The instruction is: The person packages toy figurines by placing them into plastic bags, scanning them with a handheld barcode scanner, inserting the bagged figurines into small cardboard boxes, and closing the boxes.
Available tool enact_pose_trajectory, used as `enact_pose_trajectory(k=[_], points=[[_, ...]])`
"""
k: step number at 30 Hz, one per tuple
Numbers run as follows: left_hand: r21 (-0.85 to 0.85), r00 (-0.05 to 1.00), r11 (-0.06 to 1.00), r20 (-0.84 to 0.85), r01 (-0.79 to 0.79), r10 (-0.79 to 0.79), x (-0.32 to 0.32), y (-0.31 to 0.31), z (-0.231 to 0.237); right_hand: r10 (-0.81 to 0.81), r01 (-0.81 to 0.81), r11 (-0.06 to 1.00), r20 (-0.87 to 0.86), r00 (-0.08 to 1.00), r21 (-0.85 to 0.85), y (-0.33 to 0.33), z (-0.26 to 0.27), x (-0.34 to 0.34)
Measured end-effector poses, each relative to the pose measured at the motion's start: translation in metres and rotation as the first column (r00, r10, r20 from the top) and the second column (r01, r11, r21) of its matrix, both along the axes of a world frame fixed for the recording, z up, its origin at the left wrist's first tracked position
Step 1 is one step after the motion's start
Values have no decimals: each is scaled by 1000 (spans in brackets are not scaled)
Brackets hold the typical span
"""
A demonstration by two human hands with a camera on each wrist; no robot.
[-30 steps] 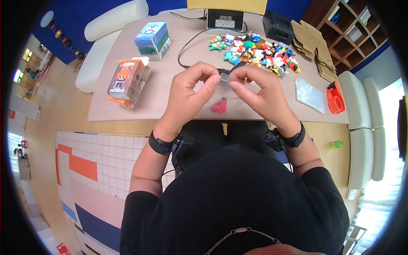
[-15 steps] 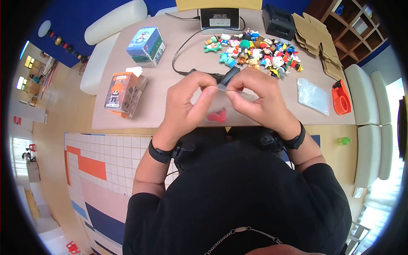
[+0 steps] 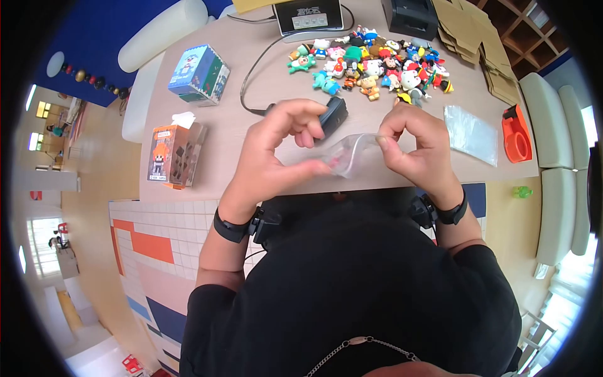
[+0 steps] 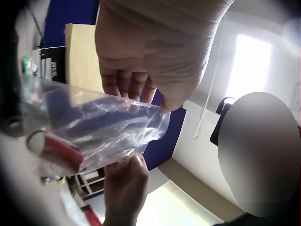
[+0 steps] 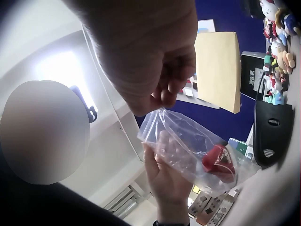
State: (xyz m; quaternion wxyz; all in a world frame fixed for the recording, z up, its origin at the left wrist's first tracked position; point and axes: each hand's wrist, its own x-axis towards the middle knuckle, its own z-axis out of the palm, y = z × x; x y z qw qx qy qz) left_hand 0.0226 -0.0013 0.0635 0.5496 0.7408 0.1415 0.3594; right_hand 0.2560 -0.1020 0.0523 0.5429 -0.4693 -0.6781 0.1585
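Observation:
A clear plastic bag (image 3: 359, 156) hangs between the two hands over the table's near edge. Inside it, toward its lower end, lies a small red item (image 5: 217, 163) with a white part, blurred by the film. My right hand (image 3: 419, 146) pinches the bag's upper edge between thumb and fingertips. The left hand (image 3: 267, 149) is beside the bag, thumb stretched along it and fingers apart from the thumb. In the left wrist view its fingertips (image 4: 134, 89) overlap the bag's edge. A black handheld device (image 3: 333, 119) lies just beyond the left fingers.
Many small toy figures (image 3: 370, 68) are heaped at the back. At left stand an orange box (image 3: 169, 156) and a blue-green box (image 3: 200, 75). Flat clear bags (image 3: 471, 135), an orange holder (image 3: 517, 135) and folded cardboard (image 3: 468, 38) lie at right.
The hands, earlier pinching the bag's edge close together, have moved apart. The left fingers have come away from the thumb, while the right hand keeps its pinch and the bag tilts.

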Motion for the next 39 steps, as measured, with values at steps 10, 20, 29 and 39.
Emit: enact_pose_trajectory(k=[10,20,29,39], points=[[383,975,922,-220,54,34,28,-16,1,38,-34,997,58,998,-67,0,1,-1],[418,955,906,-237,-64,176,14,-13,0,54,-54,999,127,990,-3,-12,-1,21],[379,984,921,-178,92,-25,12,2,-16,171,-190,944,-91,981,-270,-3,-56,4],[585,777,811,-513,5,365,0,46,-88,-236,-210,895,-816,527,-394,3,-78,26]])
